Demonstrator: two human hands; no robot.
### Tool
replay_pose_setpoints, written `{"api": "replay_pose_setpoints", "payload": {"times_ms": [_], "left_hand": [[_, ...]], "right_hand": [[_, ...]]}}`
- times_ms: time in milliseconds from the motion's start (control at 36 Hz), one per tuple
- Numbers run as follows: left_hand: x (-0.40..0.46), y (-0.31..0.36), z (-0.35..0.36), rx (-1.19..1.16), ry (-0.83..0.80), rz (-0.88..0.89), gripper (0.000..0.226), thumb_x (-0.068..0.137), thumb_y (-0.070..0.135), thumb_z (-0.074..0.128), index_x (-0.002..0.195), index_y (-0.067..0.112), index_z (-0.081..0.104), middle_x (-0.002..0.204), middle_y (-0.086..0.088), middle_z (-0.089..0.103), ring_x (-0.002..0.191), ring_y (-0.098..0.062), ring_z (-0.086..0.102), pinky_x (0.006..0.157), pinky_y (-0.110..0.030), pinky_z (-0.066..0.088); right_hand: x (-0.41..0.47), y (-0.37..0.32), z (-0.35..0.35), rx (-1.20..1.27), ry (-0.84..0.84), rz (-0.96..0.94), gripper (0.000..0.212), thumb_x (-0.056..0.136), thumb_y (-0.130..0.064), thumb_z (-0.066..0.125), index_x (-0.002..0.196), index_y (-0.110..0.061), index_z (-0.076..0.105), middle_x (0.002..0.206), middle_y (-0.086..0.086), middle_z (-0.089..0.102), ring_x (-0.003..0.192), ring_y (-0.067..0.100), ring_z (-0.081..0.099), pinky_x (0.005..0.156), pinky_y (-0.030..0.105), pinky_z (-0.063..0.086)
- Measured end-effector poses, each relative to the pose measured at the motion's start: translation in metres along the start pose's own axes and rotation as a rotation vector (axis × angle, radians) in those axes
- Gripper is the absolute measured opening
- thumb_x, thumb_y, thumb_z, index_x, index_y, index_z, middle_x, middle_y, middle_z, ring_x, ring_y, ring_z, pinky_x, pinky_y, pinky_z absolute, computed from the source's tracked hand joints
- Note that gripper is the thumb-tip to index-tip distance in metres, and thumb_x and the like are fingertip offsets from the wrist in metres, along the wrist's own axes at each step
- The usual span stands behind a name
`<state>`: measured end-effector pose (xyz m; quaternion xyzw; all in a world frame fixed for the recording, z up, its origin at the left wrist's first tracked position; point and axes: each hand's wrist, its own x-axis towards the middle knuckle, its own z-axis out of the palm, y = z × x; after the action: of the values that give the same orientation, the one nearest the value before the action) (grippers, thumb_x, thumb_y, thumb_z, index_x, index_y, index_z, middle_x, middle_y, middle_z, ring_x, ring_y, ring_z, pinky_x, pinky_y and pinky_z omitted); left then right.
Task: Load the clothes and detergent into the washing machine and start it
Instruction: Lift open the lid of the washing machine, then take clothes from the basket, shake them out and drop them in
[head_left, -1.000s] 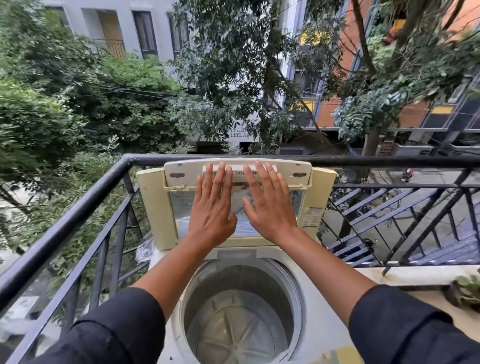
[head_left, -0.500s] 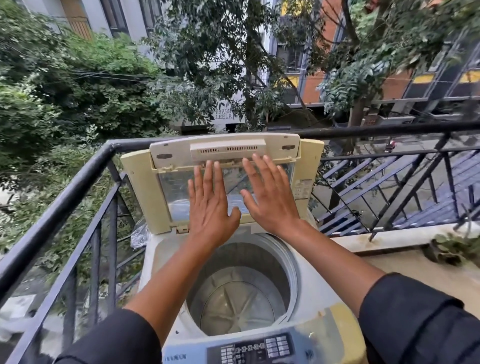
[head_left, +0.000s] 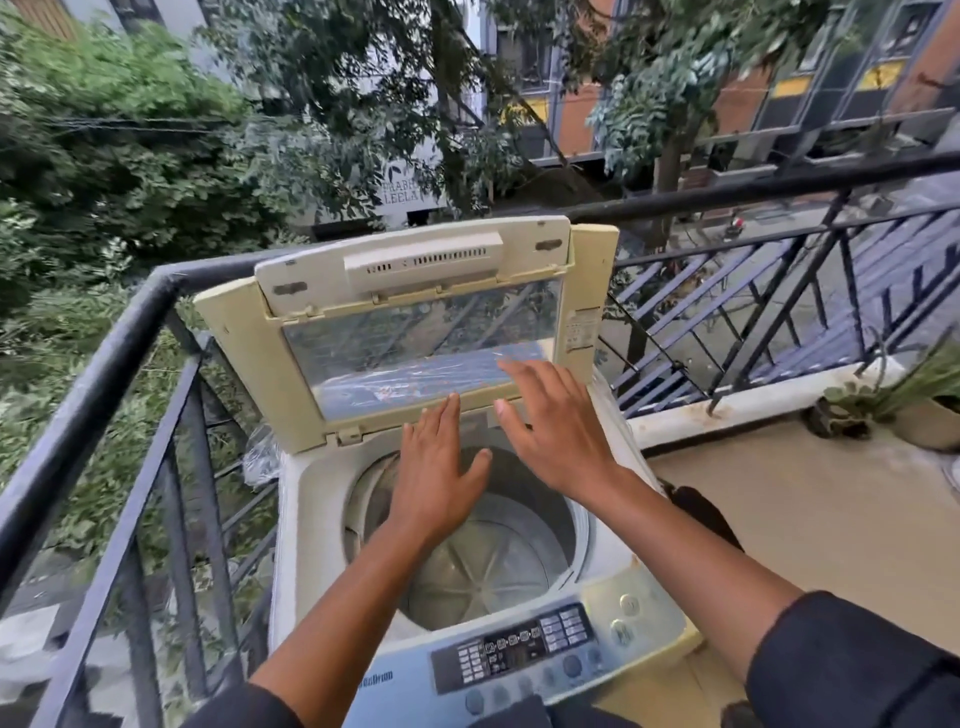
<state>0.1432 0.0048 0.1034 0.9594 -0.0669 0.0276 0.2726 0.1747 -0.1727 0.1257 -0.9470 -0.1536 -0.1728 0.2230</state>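
Note:
A white top-loading washing machine (head_left: 613, 587) stands on a balcony. Its cream folding lid (head_left: 415, 291) is raised upright against the railing, with a clear window in its lower half. The drum (head_left: 488, 566) is open and holds nothing I can see. My left hand (head_left: 436, 467) hovers flat over the drum's far rim, fingers straight, near the lid's bottom edge. My right hand (head_left: 550, 431) is spread beside it, fingertips near the lid's window. Neither hand holds anything. The control panel (head_left: 519, 649) with buttons lies along the near edge. No clothes or detergent are in view.
A black metal railing (head_left: 104, 384) runs along the left and behind the machine. The balcony floor (head_left: 805, 519) stretches to the right, with a potted plant (head_left: 914, 405) at the far right. Crumpled plastic (head_left: 262, 457) sits between machine and railing. Trees and buildings lie beyond.
Both hands have slid down from the lid's upper part to its lower edge and come off it. The camera has tilted down, bringing the control panel into view.

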Motion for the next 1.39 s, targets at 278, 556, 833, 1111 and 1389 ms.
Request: {"api": "replay_pose_setpoints", "payload": {"times_ms": [278, 556, 833, 1111, 1389], "left_hand": [[-0.031, 0.006, 0.017, -0.17, -0.127, 0.018, 0.06, 0.1, 0.037, 0.062, 0.154, 0.017, 0.046, 0.154, -0.004, 0.055, 0.14, -0.023, 0.052, 0.114, -0.044, 0.043], [-0.069, 0.001, 0.033, -0.193, -0.282, -0.035, 0.037, 0.1, 0.038, 0.06, 0.136, 0.027, 0.065, 0.136, 0.009, 0.07, 0.115, -0.012, 0.068, 0.104, -0.037, 0.051], [-0.066, 0.029, 0.053, -0.292, -0.329, -0.059, 0.032, 0.101, 0.027, 0.06, 0.132, 0.025, 0.067, 0.119, 0.011, 0.074, 0.108, -0.007, 0.068, 0.099, -0.033, 0.054], [-0.009, 0.103, 0.087, -0.308, -0.3, -0.019, 0.037, 0.094, 0.032, 0.059, 0.129, 0.026, 0.069, 0.117, 0.011, 0.076, 0.105, -0.007, 0.07, 0.099, -0.037, 0.057], [0.074, 0.187, 0.154, -0.282, -0.363, -0.075, 0.036, 0.094, 0.036, 0.056, 0.129, 0.031, 0.067, 0.111, 0.015, 0.074, 0.103, -0.006, 0.071, 0.095, -0.038, 0.058]], "right_hand": [[-0.056, -0.005, -0.001, 0.119, -0.075, 0.19, 0.039, 0.101, -0.037, 0.052, 0.136, -0.022, 0.057, 0.13, 0.003, 0.062, 0.116, 0.027, 0.059, 0.096, 0.045, 0.051], [-0.122, -0.001, 0.006, 0.215, -0.157, 0.386, 0.021, 0.098, -0.033, 0.058, 0.116, -0.029, 0.067, 0.11, -0.01, 0.068, 0.094, 0.01, 0.064, 0.085, 0.036, 0.055], [-0.151, 0.036, -0.019, 0.278, -0.227, 0.469, 0.015, 0.099, -0.032, 0.057, 0.107, -0.03, 0.07, 0.098, -0.015, 0.072, 0.083, 0.004, 0.067, 0.076, 0.036, 0.058], [-0.143, 0.137, -0.042, 0.309, -0.168, 0.537, 0.011, 0.097, -0.027, 0.065, 0.103, -0.027, 0.073, 0.095, -0.013, 0.074, 0.078, 0.005, 0.069, 0.074, 0.036, 0.059], [-0.127, 0.293, -0.032, 0.263, -0.247, 0.668, 0.012, 0.096, -0.033, 0.063, 0.102, -0.033, 0.073, 0.092, -0.016, 0.075, 0.078, 0.003, 0.069, 0.073, 0.034, 0.06]]}}
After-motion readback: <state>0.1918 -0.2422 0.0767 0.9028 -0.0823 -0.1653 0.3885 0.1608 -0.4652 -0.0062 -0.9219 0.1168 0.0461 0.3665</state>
